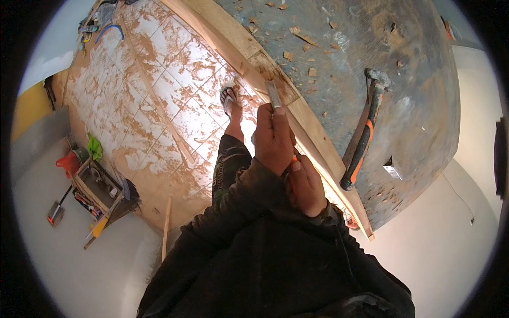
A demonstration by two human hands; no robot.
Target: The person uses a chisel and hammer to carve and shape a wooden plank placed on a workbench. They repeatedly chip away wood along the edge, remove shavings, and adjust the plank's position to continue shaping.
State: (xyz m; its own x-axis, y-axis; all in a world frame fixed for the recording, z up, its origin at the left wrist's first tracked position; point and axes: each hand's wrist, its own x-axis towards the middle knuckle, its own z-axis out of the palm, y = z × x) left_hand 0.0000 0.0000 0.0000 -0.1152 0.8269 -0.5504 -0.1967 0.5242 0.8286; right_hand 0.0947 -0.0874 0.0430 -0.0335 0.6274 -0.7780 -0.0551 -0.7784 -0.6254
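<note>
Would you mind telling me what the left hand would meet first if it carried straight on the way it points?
Probably the notched wooden plank: the left hand aims its chisel there, though depth is unclear.

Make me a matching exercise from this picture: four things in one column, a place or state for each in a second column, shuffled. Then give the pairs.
Things:
1. hammer
2. chisel
3. wooden plank
4. wood chips

Places or states:
A. scattered over the blue-grey tabletop
B. gripped in the left hand, blade on the plank
C. lying untouched on the tabletop, orange and black handle
D. lying along the tabletop's edge

Pairs: 1-C, 2-B, 3-D, 4-A
</note>
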